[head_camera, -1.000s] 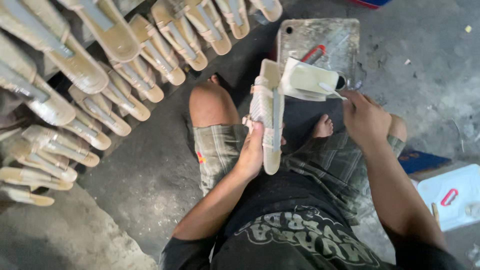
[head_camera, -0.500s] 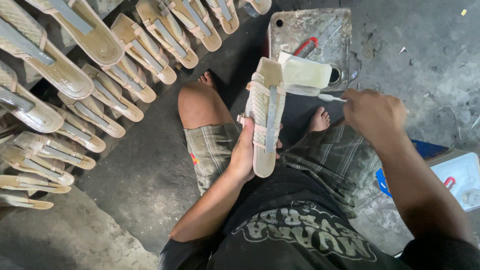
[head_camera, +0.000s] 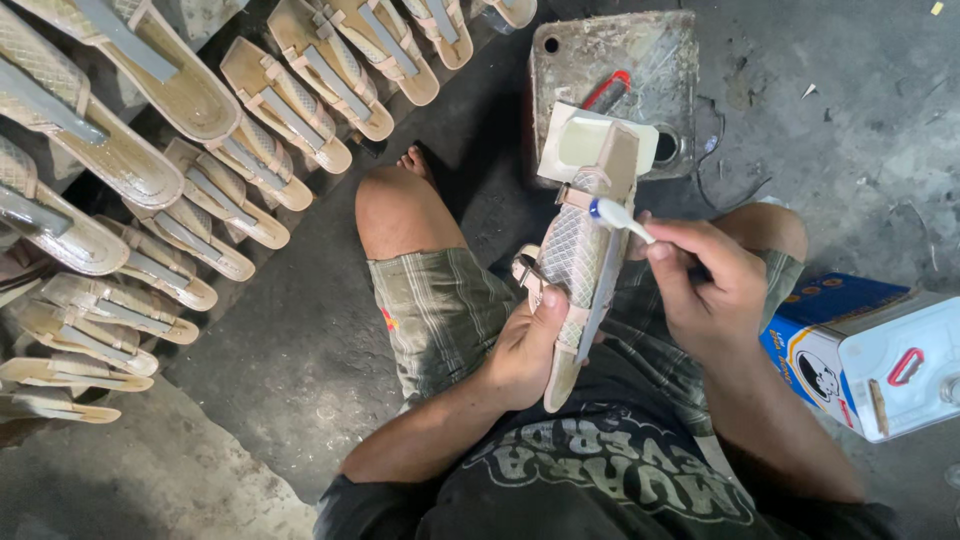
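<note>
The scene is lit softly and evenly by diffuse daylight; no single source can be made out. The grey concrete floor (head_camera: 820, 110) is rendered brightest toward the upper right corner and darker between the knees, where a soft shadow is cast. Mild glare is seen on the dented grey metal can (head_camera: 610, 50) and on the white plastic jug with a red handle (head_camera: 900, 370). The rows of beige woven sandal soles (head_camera: 150, 170) are stretched and bent along the left edge by wide-angle distortion. Focus is kept sharp at the centre; slight softness is noted toward the bottom edge.
</note>
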